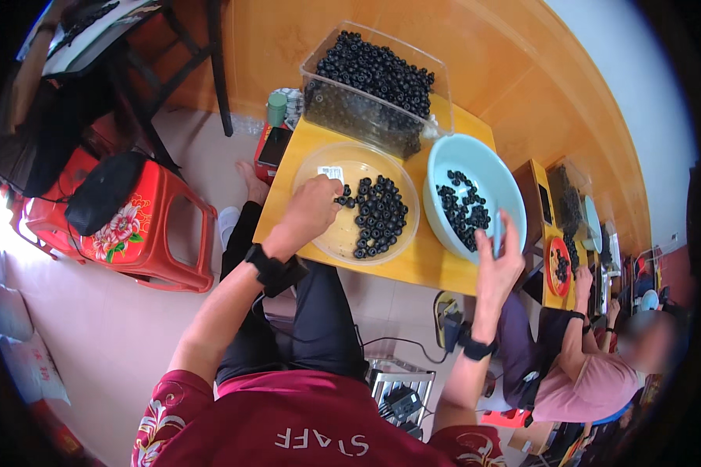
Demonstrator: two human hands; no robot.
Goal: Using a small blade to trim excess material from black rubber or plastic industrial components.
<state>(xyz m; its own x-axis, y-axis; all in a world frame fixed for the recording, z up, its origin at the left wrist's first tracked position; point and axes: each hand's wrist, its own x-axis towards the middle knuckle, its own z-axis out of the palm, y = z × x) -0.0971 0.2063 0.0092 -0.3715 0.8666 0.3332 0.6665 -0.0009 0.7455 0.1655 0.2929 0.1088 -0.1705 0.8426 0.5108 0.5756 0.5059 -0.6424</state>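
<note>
My left hand (313, 207) is over the left side of a shallow round clear tray (319, 241). Its fingers are bent together beside a few small black ring-shaped pieces (344, 199); what they pinch is hidden. A larger heap of black pieces with holes (380, 218) lies in the tray's right half. My right hand (498, 265) is at the near right rim of a light blue basin (436, 167), thumb and fingers closed around a pale blue strip. Whether that strip is basin wall or a separate thing, I cannot tell. More black pieces (463, 210) lie in the basin.
Behind the tray, a clear plastic bin (366, 117) full of black pieces stands on the yellow table (288, 187). A phone (275, 146) and green-lidded container (277, 107) are at its left. Red stools (125, 226) stand left; a co-worker (588, 373) sits right at another table.
</note>
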